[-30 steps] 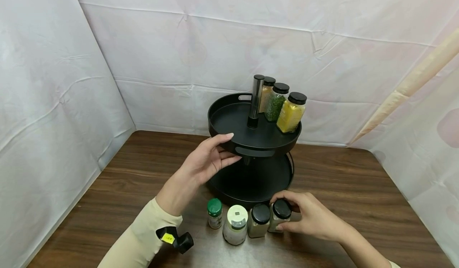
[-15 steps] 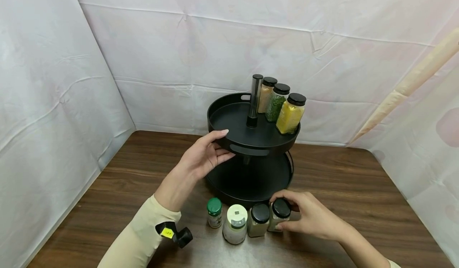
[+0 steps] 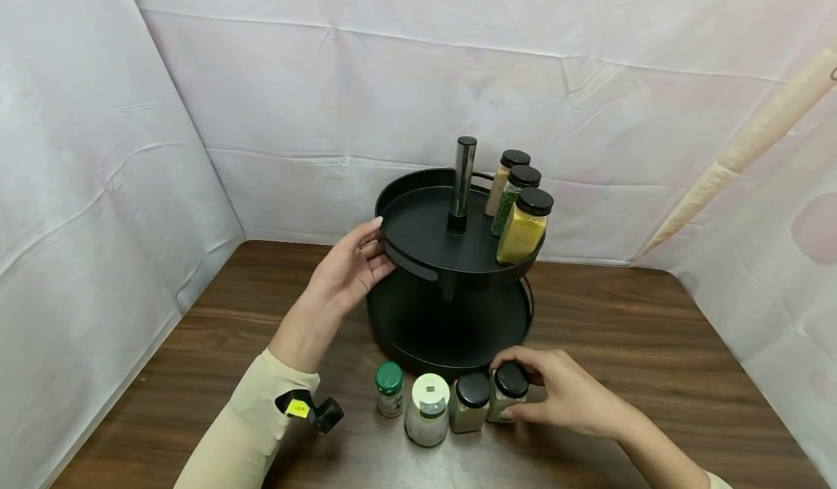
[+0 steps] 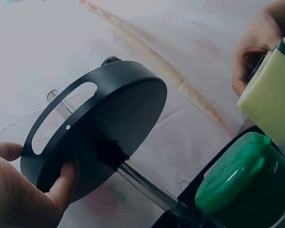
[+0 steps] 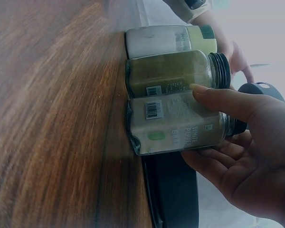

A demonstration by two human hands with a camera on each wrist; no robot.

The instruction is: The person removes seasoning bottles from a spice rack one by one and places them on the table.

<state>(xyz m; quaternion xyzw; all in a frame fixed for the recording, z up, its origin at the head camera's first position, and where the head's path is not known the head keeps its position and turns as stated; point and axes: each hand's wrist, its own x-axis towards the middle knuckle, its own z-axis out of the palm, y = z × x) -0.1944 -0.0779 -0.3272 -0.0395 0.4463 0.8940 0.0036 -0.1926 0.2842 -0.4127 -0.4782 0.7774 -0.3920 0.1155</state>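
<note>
A black two-tier spice turntable stands on the table. My left hand grips the left rim of its upper tray, thumb at the top edge and fingers underneath; the left wrist view shows this hand beside the handle slot. Low on the right, my right hand holds a black-lidded white pepper jar between thumb and fingers. That jar's base rests on the wood. Right beside it are another black-lidded jar, a bottle with a pale green lid and a small green-capped shaker.
Three black-lidded jars stand at the right of the upper tray: yellow powder, green flakes and a tan one. A metal post rises through the tray. White cloth hangs behind the wooden table.
The upper tray has turned, its front handle slot swinging left along with my left hand. Its three jars have come nearer the front. My right hand stays on the white pepper jar.
</note>
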